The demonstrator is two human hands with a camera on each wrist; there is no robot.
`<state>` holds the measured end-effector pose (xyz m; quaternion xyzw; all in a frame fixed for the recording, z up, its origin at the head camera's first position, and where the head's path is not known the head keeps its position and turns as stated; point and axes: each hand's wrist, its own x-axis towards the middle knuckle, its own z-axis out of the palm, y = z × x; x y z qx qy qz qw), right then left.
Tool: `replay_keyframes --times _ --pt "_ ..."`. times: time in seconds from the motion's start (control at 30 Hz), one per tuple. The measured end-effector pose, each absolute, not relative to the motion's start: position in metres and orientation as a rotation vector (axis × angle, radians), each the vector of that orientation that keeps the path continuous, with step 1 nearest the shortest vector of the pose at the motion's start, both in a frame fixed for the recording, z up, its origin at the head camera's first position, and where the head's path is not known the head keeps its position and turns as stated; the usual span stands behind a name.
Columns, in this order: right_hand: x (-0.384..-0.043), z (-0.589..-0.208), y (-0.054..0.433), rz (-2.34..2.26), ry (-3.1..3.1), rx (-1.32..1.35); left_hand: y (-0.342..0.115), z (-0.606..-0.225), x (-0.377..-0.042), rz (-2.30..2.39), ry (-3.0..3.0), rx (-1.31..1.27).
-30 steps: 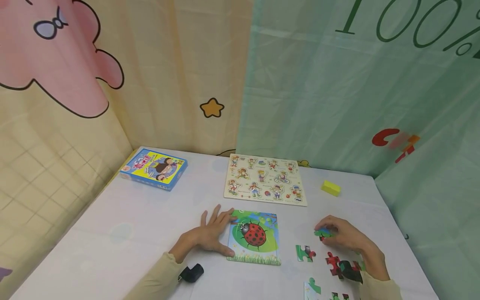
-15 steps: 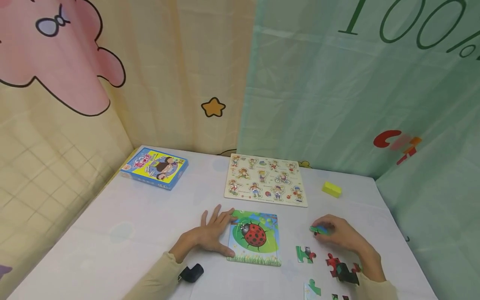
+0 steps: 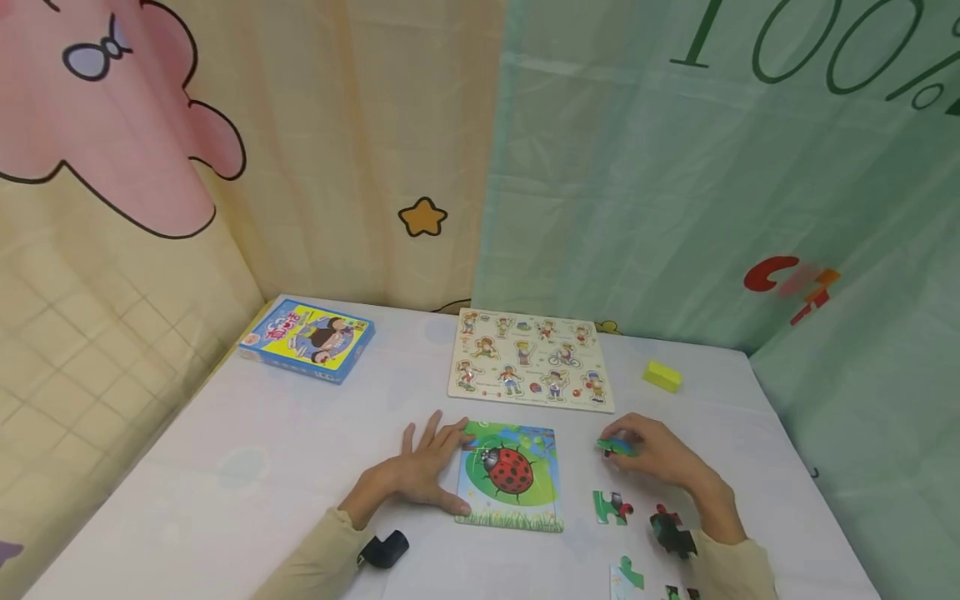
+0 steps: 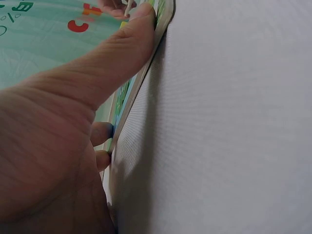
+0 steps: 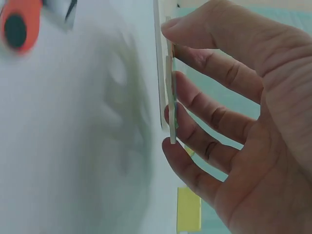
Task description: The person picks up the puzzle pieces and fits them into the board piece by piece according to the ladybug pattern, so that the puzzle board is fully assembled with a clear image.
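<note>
A square ladybug puzzle board (image 3: pixel 536 500) lies flat on the white table. My left hand (image 3: pixel 417 475) rests along its left edge with fingers spread; the thumb touches the near corner and the fingertips touch the far corner. In the left wrist view, the thumb (image 4: pixel 112 63) lies straight on the board's edge. To the right, my right hand (image 3: pixel 660 450) pinches a green and blue jigsaw piece (image 3: pixel 617 447) above the table. The right wrist view shows this jigsaw piece (image 5: pixel 171 97) edge-on between thumb and fingertips. Below that hand lies a loose green and red jigsaw piece (image 3: pixel 611 508).
More loose pieces lie near the front right, among them a white and green piece (image 3: pixel 626 577). Behind the ladybug board lies a wooden board of cartoon figures (image 3: pixel 531 360). A blue box (image 3: pixel 307 339) sits back left, a yellow block (image 3: pixel 662 376) back right.
My right hand has moved left and slightly away from me, carrying the jigsaw piece closer to the ladybug board. The left hand and the board have stayed in place.
</note>
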<state>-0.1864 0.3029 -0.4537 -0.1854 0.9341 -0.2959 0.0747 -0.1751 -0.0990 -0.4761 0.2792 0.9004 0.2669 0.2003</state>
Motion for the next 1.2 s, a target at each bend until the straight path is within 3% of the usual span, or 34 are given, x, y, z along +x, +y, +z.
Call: replay_keyframes --times 0.67,1.2 --pt "-0.200 -0.461 0.207 -0.806 2.712 -0.983 -0.099 -0.482 -0.174 0.744 2.511 0.783" --pt "-0.203 -0.453 0.156 -0.509 2.736 -0.992 -0.098 -0.475 -0.174 0.734 2.513 0.782"
